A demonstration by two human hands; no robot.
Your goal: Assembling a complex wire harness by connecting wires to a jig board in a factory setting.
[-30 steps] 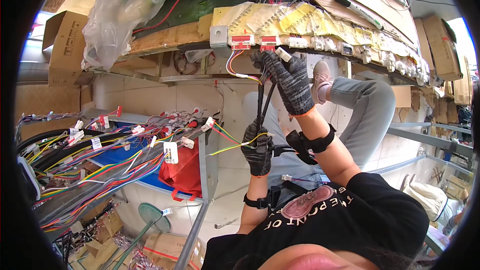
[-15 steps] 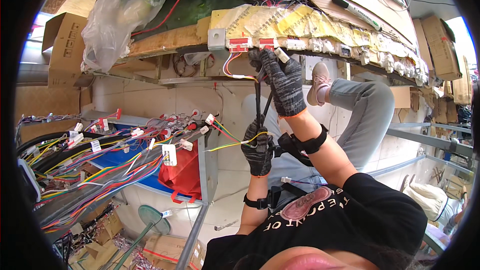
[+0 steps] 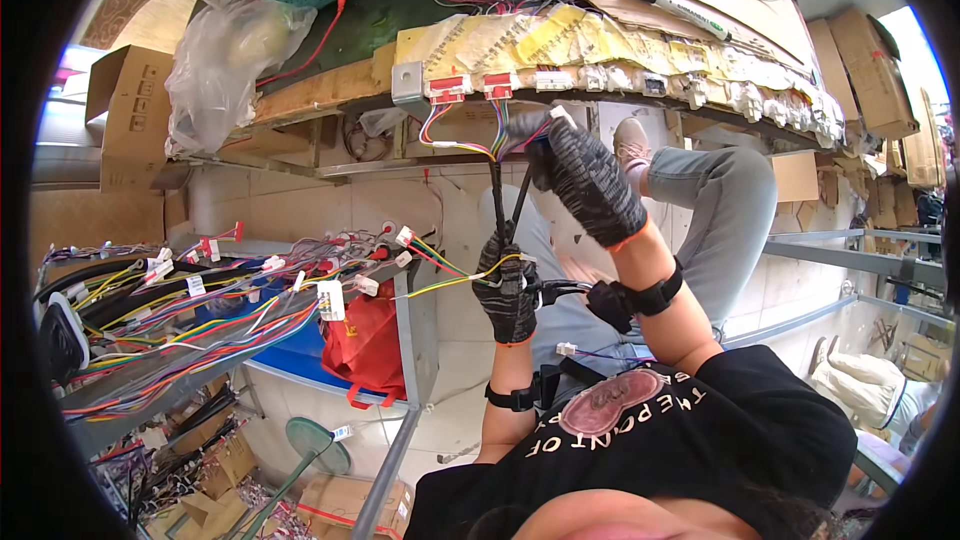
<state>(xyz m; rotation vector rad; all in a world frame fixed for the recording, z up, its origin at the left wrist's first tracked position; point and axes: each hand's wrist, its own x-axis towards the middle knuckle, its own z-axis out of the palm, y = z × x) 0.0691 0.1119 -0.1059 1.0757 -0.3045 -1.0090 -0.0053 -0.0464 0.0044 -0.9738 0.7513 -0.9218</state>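
Both hands wear dark knitted gloves. My left hand (image 3: 506, 288) is closed around a black-sleeved wire bundle (image 3: 497, 202) that runs up toward the edge of a workboard (image 3: 330, 90). Thin yellow and green wires (image 3: 440, 283) leave the bundle at my fist. Higher up, my right hand (image 3: 588, 178) pinches a small white connector (image 3: 562, 116) just under the board edge. Beside it, coloured wires (image 3: 468, 136) fan out to red-and-white connectors (image 3: 447, 90) fixed on the board. A black strap sits on each wrist.
A rack of coloured wire harnesses (image 3: 190, 315) with white tags fills the left. A red bag (image 3: 365, 345) hangs below it, and a clear plastic bag (image 3: 225, 55) lies on the board. A leg in grey trousers (image 3: 715, 205) with a pink shoe is right of my hands. Cardboard boxes (image 3: 125, 120) stand around.
My right hand has shifted slightly at the board edge with the white connector. More coloured wires now show under the red-and-white connectors. My left hand keeps its grip on the bundle.
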